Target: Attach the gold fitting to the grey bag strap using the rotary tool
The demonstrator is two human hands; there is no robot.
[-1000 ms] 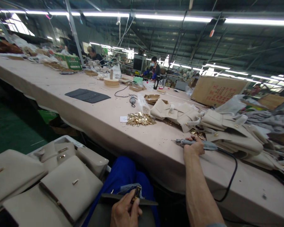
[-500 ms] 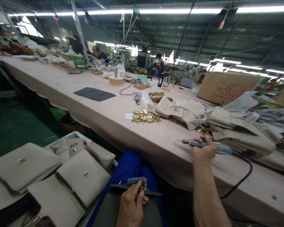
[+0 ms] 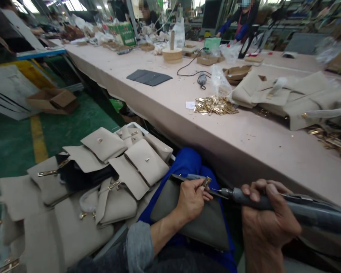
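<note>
My left hand (image 3: 191, 199) pinches a small gold metal clasp (image 3: 206, 182) at the upper edge of a dark grey leather panel (image 3: 193, 216), which rests across my lap. In my right hand (image 3: 268, 212) is a grey electric screwdriver (image 3: 309, 210), fingers wrapped around its body. Its thin bit points left and ends a short way from the clasp; whether it touches the panel's edge I cannot tell. On the table ahead lies a pile of gold metal clasps (image 3: 216, 105) beside a small white label (image 3: 190, 105).
Beige bags (image 3: 122, 206) with gold hardware fill a bin at my left. More beige bags (image 3: 295, 94) lie on the long table (image 3: 193, 125), with a dark flat panel (image 3: 149, 77) and a tape roll (image 3: 172, 55) farther back. Co-workers stand beyond.
My right hand has brought the screwdriver from over the table down and left, close to the clasp. My view has tilted down and turned left.
</note>
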